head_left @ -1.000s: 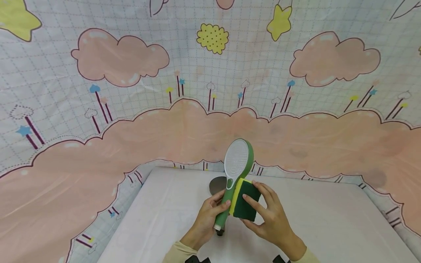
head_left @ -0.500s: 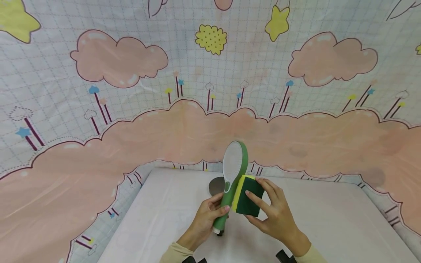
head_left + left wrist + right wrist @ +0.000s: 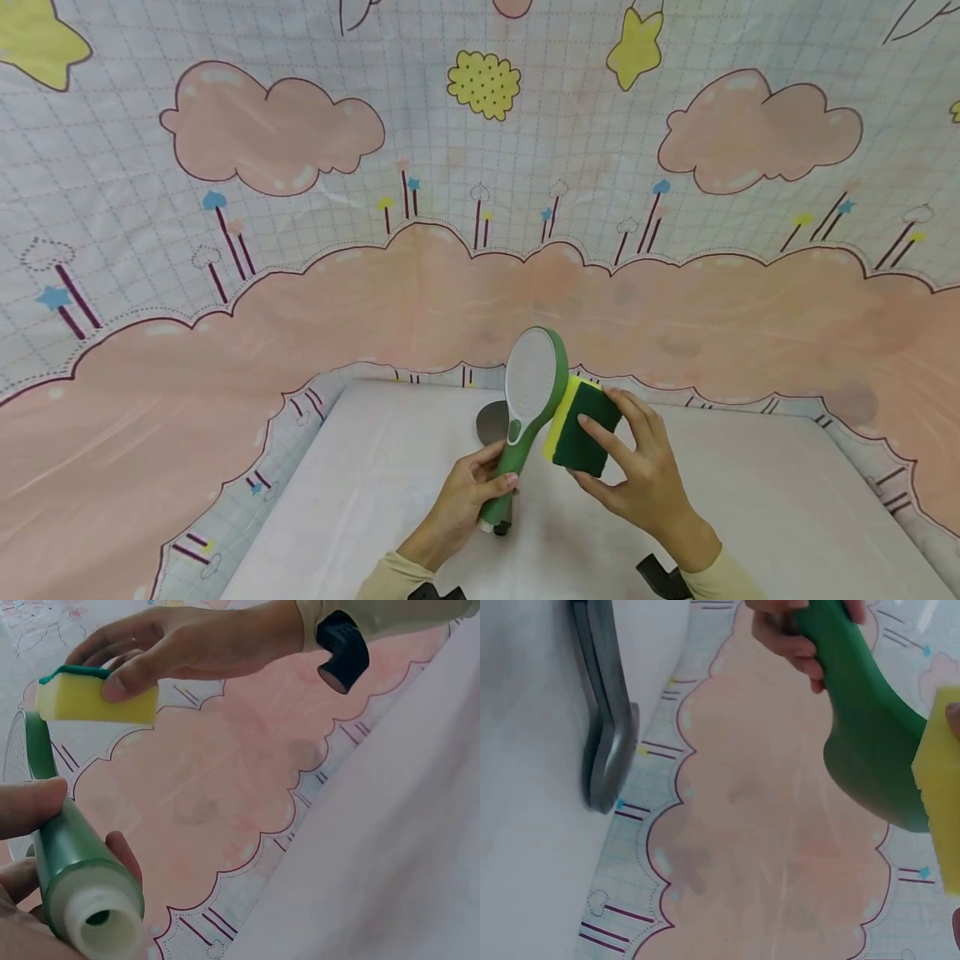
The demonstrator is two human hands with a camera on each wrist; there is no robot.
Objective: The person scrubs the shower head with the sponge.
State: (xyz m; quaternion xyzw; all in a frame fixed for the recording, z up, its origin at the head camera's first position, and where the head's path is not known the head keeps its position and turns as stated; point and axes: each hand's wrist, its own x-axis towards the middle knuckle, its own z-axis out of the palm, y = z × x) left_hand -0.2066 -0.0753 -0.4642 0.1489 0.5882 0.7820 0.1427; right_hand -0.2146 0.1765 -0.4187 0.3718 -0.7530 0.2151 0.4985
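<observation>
In the head view my left hand (image 3: 461, 496) grips a green shower head (image 3: 534, 375) by its handle. The white spray face points up and toward the left. The left wrist view shows the hollow white end of the handle (image 3: 109, 926). My right hand (image 3: 648, 475) holds a sponge (image 3: 591, 429), yellow with a dark green scouring side, between thumb and fingers. Its yellow side rests against the green back of the shower head, near the neck. In the right wrist view the sponge's yellow side (image 3: 941, 787) meets the rounded green back (image 3: 877, 750).
Behind my left hand, a grey shower head (image 3: 492, 422) lies on the white table (image 3: 390, 450), its handle partly hidden. A printed cloth (image 3: 675, 325) with clouds and stars hangs behind the table and runs down its sides.
The sponge in my right hand has moved up and right along the shower head, from beside the handle to below the head. The shower head has shifted slightly left.
</observation>
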